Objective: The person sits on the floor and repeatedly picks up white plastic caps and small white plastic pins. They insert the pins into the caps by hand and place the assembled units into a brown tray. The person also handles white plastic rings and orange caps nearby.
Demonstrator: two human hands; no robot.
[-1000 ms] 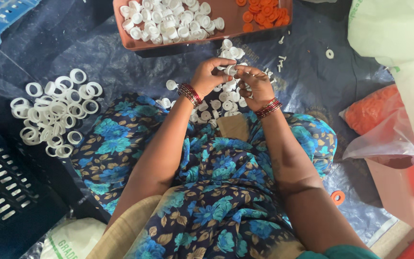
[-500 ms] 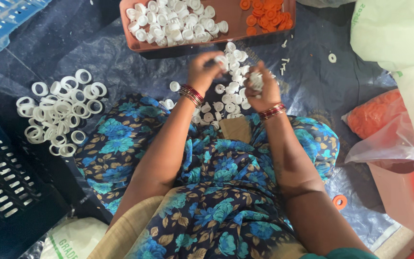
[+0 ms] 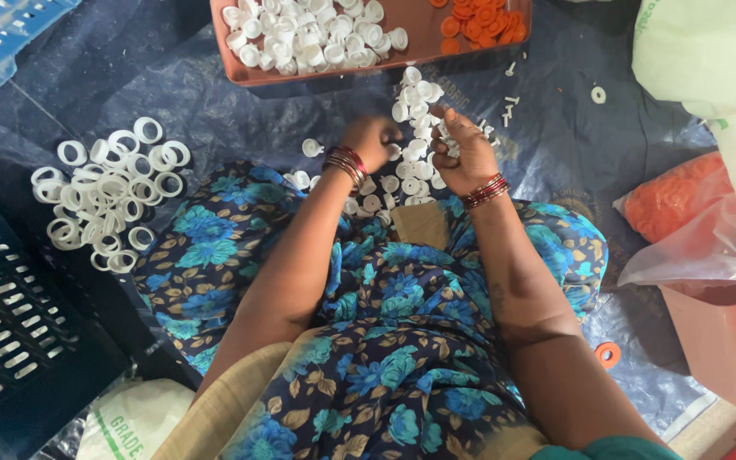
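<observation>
My left hand (image 3: 374, 136) is curled over the heap of small white plastic caps (image 3: 411, 149) on the dark tarp; what its fingers enclose is hidden. My right hand (image 3: 463, 146) is closed around several of these white caps at the heap's right side. Both wrists wear red bangles. Just beyond the hands stands a brown tray (image 3: 419, 38) filled with white caps and, at its right end, orange rings (image 3: 479, 19).
A pile of white plastic rings (image 3: 108, 196) lies to the left. A dark crate (image 3: 10, 315) sits at lower left, a blue crate (image 3: 2, 34) at top left. Plastic bags, one with orange parts (image 3: 675, 200), lie right. A stray orange ring (image 3: 607, 354) lies by my knee.
Both hands have shifted slightly forward over the cap heap, and the right hand has closed more tightly on caps. The view has tilted a little.
</observation>
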